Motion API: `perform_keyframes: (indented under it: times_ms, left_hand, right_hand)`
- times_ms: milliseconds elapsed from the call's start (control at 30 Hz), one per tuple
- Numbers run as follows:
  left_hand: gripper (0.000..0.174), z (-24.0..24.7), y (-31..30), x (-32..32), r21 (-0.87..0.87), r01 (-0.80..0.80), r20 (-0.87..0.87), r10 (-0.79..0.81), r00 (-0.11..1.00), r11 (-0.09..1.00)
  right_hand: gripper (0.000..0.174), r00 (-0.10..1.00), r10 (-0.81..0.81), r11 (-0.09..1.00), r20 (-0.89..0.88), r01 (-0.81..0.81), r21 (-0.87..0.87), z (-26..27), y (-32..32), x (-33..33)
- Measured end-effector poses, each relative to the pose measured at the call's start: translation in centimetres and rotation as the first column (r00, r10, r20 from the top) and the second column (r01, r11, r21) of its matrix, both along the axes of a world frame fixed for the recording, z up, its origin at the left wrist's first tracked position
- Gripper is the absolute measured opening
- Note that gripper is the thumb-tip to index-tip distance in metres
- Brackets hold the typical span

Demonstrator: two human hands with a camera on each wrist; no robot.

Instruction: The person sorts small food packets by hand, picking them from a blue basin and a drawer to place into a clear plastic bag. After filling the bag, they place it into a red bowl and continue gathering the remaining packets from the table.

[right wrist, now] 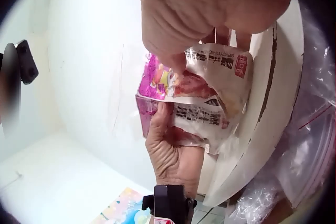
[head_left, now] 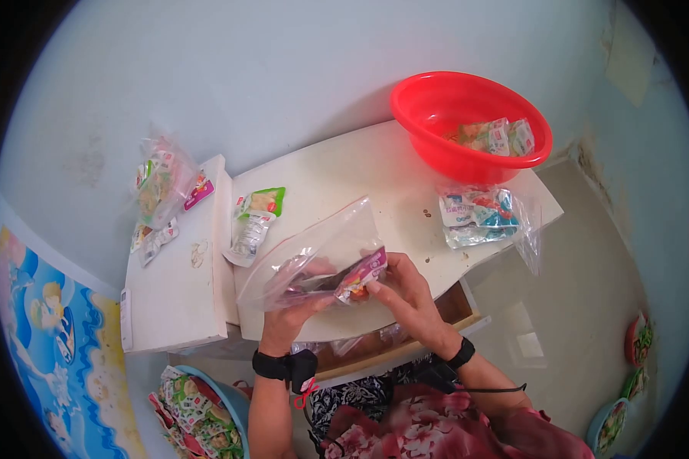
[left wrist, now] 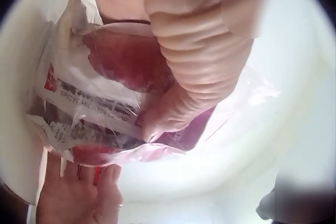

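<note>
Over the table front, my left hand (head_left: 287,317) grips a clear plastic bag (head_left: 318,241), its thumb pressing a purple-and-white snack packet (right wrist: 197,121) within. Its fingers show through the film in the head view. My right hand (head_left: 412,294) pinches a second snack packet (head_left: 364,275), purple and white with a meat picture, at the bag's right end. Seen from the right wrist, this upper packet (right wrist: 210,74) lies right against the lower one, both printed alike. The left wrist view shows "spicy chicken chop" lettering on a packet (left wrist: 123,77) under the left thumb (left wrist: 163,119).
A red basin (head_left: 421,145) with several packets stands at the back right. Nearby lies a bagged blue-and-white packet (head_left: 478,218). Two packets (head_left: 256,222) lie left of the hands; a filled bag (head_left: 161,191) sits farther left. Below are an open drawer (head_left: 455,306) and a blue tub (head_left: 233,409).
</note>
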State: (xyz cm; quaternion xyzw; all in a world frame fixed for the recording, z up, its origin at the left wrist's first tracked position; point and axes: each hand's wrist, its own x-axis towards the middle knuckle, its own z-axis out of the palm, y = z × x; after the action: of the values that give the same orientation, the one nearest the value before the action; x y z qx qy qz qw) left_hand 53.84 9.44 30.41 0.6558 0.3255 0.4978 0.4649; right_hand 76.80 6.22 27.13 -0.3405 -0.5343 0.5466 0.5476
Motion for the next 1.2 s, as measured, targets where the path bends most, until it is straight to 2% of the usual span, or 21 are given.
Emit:
perform_keyframes:
  times_ms: [67,100,167,267,300,400,467,567,600,700,800,867,900,967,1000,1067,1200]
  left_hand:
    - [0.038,-0.8,0.6,-0.2,0.095,-0.06,-0.029,0.063,0.998,0.994]
    - [0.037,-1.1,0.3,-0.2,0.053,-0.105,-0.01,0.106,0.994,0.993]
    - [0.034,-0.8,-0.6,0.4,-0.033,-0.183,0.023,0.184,0.983,0.982]
    - [0.034,-2.3,-0.1,1.0,0.085,-0.332,0.063,0.328,0.943,0.939]
    - [0.034,-2.3,-0.1,0.8,0.082,-0.276,0.06,0.272,0.96,0.958]
    - [0.033,-0.9,0.4,0.0,0.036,-0.078,0.016,0.077,0.997,0.996]
    - [0.034,0.5,0.8,-0.7,-0.028,0.07,-0.039,-0.071,0.997,0.997]
    - [0.032,0.9,0.4,-0.2,-0.076,0.069,0.085,-0.063,0.994,0.995]
    - [0.031,1.0,0.3,0.1,-0.053,0.011,0.057,-0.008,0.998,0.999]
    - [0.03,1.5,0.2,0.3,0.029,-0.142,0.0,0.142,0.99,0.989]
    - [0.025,2.2,-0.3,-0.6,0.086,-0.231,-0.02,0.233,0.972,0.969]
    - [0.022,2.8,-0.8,-0.6,0.084,-0.267,-0.017,0.269,0.963,0.96]
    - [0.02,3.2,-1.0,-0.6,0.144,-0.261,-0.058,0.272,0.961,0.955]
    - [0.016,3.8,-1.4,-0.7,0.262,-0.239,-0.139,0.282,0.949,0.935]
    - [0.015,3.8,-1.7,-0.6,0.223,-0.25,-0.109,0.279,0.954,0.942]
    - [0.014,3.9,-2.3,-0.4,0.146,-0.265,-0.047,0.274,0.961,0.953]
    - [0.018,5.0,-3.5,-0.3,0.003,-0.314,-0.075,0.313,0.947,0.949]
  right_hand:
    - [0.052,0.993,-0.103,0.981,0.06,0.092,0.172,0.4,-0.2,-0.5]
    - [0.054,0.984,-0.158,0.958,0.082,0.133,0.255,0.5,-0.4,-0.7]
    - [0.055,0.983,-0.167,0.956,0.081,0.141,0.258,0.1,-0.3,-0.8]
    - [0.053,0.964,-0.228,0.937,0.134,0.18,0.298,0.2,-0.9,-0.7]
    - [0.053,0.955,-0.251,0.929,0.158,0.192,0.316,0.3,-1.1,-0.8]
    - [0.05,0.953,-0.179,0.962,0.243,0.117,0.247,1.1,-0.6,0.2]
    - [0.044,0.967,-0.124,0.968,0.222,0.069,0.243,1.8,0.5,0.7]
    - [0.034,0.972,-0.09,0.959,0.219,0.024,0.283,3.6,2.0,0.7]
    - [0.03,0.971,-0.088,0.953,0.225,0.016,0.303,4.0,2.2,0.6]
    - [0.022,0.999,-0.012,0.991,0.03,0.008,0.133,3.3,3.6,-0.4]
    - [0.014,1.0,-0.012,0.989,-0.02,0.015,0.15,3.5,3.7,-0.3]
    - [0.012,0.999,-0.022,0.989,-0.034,0.027,0.149,4.4,3.3,-0.6]
    - [0.011,0.999,-0.027,0.988,-0.04,0.033,0.149,4.9,3.0,-0.7]
    - [0.014,0.997,-0.042,0.975,0.062,0.027,0.221,5.5,2.8,-0.6]
    - [0.015,0.992,-0.053,0.967,0.112,0.023,0.255,5.8,2.7,-0.5]
    - [0.018,0.992,-0.033,0.978,0.118,0.008,0.208,6.6,2.3,-0.3]
    - [0.017,0.993,-0.053,0.988,0.107,0.037,0.15,6.4,2.4,0.1]
